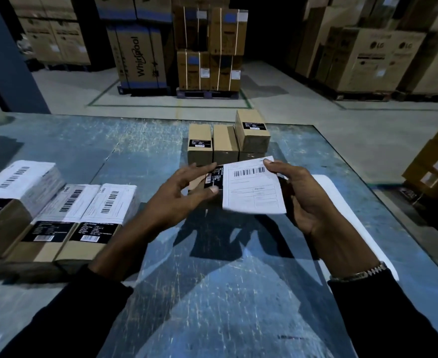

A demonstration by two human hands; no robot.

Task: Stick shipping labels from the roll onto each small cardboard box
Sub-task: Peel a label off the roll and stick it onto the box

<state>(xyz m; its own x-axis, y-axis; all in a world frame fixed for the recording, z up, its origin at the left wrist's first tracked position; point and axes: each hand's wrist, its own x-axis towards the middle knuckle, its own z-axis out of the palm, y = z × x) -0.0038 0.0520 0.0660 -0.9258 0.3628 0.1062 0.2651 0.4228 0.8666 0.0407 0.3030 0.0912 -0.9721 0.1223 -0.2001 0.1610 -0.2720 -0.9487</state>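
Over the counter, the right hand pinches a white shipping label by its top corner; the left hand grips a small box just beside it. Unlabelled boxes stand just beyond both hands, labelled boxes left of the left hand
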